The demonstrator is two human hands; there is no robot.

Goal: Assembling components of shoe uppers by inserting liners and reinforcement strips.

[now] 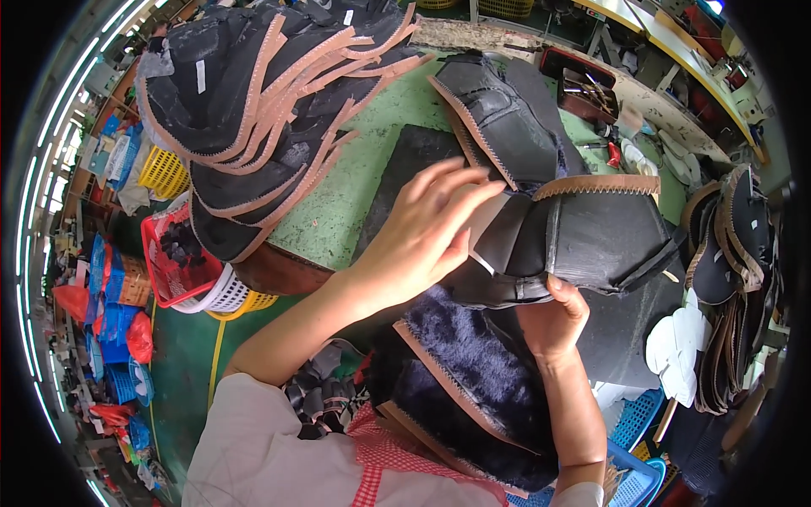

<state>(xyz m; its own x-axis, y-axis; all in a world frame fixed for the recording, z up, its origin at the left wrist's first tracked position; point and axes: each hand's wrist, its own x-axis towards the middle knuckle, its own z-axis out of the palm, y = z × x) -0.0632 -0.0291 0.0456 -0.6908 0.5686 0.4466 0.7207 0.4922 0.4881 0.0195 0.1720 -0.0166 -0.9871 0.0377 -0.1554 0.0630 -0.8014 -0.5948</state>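
Observation:
A black leather boot upper (604,237) with a brown zigzag-edged strip is held over the bench. My right hand (553,317) grips it from below, its thumb pressed on the near edge. Above its left end, my left hand (431,224) has its fingers apart, with the fingertips close to the leather; whether they touch it I cannot tell. Just beyond lies another black upper (507,118) with the same brown edging. Fur-lined pieces with dark blue pile (465,355) rest across my lap below the hands.
A tall stack of black uppers (220,101) fills the bench's far left. Black slabs (621,338) lie on the green benchtop (317,215). More uppers (735,237) and white cut-outs (678,346) are at right. A red basket (156,262) stands left; a tool box (587,93) sits at the back.

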